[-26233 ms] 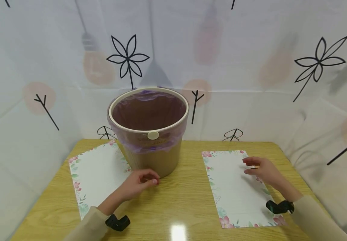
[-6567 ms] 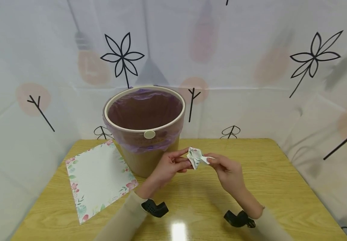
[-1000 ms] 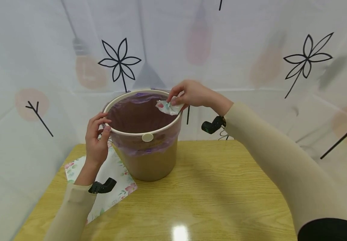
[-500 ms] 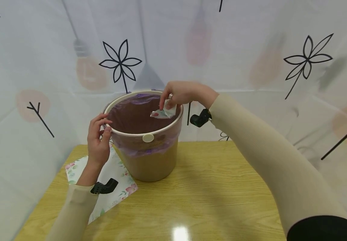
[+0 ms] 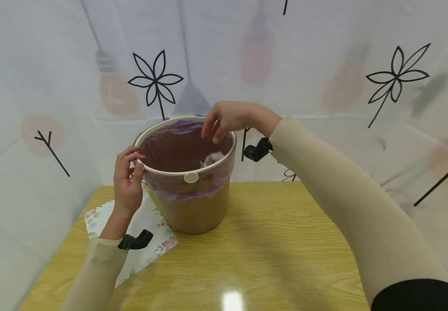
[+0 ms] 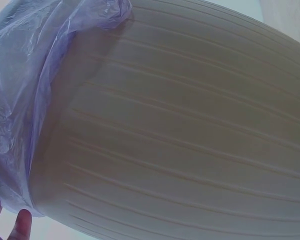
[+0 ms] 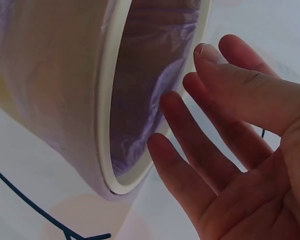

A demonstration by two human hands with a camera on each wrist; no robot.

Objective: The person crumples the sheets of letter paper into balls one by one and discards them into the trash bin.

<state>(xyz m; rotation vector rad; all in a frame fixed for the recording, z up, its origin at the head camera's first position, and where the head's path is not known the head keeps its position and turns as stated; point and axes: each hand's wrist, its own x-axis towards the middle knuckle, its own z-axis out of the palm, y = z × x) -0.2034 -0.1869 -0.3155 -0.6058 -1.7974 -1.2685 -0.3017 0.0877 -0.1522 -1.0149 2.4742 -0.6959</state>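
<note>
A tan trash can stands upright on the table, a purple plastic bag lining it and folded down outside under a cream rim ring. My left hand holds the rim at its left side, fingers over the edge; two of its fingertips show beside the bag in the left wrist view. Over the opening's right side is my right hand, fingers spread and holding nothing, as the right wrist view confirms. Below it, within the can, a blurred crumpled paper shows partly behind the front rim.
A flat sheet of paper with a floral border lies left of the can, partly under my left forearm. The wooden table extends to the right. A patterned white cloth hangs close behind the can.
My right hand has moved left over the opening and let go of the crumpled paper, which has dropped into the can. My left hand has stayed at the rim.
</note>
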